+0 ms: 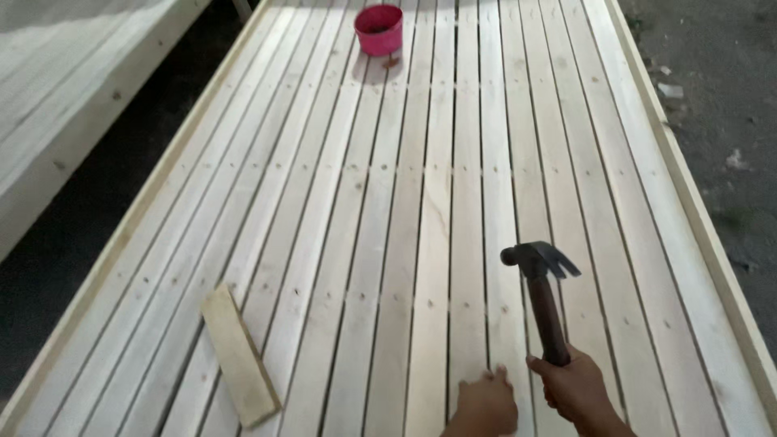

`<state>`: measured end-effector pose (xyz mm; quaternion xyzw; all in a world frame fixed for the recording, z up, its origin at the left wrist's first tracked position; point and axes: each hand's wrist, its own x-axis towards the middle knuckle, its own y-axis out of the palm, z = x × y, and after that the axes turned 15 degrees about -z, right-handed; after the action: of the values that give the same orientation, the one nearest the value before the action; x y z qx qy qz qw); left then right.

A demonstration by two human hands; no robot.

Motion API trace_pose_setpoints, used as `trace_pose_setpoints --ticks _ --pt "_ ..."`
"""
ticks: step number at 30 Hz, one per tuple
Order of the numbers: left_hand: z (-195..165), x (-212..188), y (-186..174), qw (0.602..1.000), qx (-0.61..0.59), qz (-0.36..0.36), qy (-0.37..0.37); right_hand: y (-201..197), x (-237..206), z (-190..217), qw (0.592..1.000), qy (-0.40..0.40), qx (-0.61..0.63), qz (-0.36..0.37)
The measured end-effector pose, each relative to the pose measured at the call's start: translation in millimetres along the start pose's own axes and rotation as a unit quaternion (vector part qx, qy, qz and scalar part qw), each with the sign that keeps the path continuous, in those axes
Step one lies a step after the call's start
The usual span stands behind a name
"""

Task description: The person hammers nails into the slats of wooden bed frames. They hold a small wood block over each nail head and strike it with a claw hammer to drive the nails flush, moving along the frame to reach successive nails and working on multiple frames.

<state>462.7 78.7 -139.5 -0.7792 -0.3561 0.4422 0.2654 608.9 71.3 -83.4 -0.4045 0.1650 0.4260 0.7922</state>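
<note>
My right hand (576,390) grips the dark wooden handle of a claw hammer (541,285), whose black steel head is raised above the pale wooden slats (429,218) of a long slatted frame. My left hand (484,402) rests with curled fingers on a slat just left of the hammer handle; whether it pinches a nail is too small to tell. Rows of nail heads cross the slats at intervals.
A loose short wooden offcut (239,356) lies on the slats at the lower left. A small pink bucket (379,29) stands at the far end. Another pale wooden frame (73,89) lies to the left across a dark gap. Bare ground with debris lies on the right.
</note>
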Motion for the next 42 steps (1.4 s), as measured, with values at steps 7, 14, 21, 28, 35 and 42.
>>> trace_pose_setpoints --ticks 7,14,21,28,35,42 --pt "62.6 22.8 -70.7 0.992 -0.035 -0.081 0.094 53.5 -13.1 60.8 0.999 -0.034 -0.006 0.009" --pt "123.9 55.4 -190.4 0.985 0.110 -0.132 -0.004 117.8 -15.8 137.3 0.999 -0.033 0.007 -0.010" --pt "154.4 85.8 -240.3 0.985 0.101 -0.142 0.016 149.9 -22.4 193.4 0.997 -0.064 0.010 -0.030" --pt "161.9 96.1 -280.5 0.990 0.091 -0.109 0.019 163.5 -21.9 223.0 0.999 -0.033 0.018 -0.037" --pt "159.6 78.6 -254.4 0.987 0.116 -0.108 -0.012 156.7 -29.3 195.2 0.997 -0.028 0.069 -0.002" --pt "158.8 59.3 -185.0 0.988 0.089 -0.123 -0.041 134.8 -25.0 136.1 0.998 -0.034 -0.037 0.024"
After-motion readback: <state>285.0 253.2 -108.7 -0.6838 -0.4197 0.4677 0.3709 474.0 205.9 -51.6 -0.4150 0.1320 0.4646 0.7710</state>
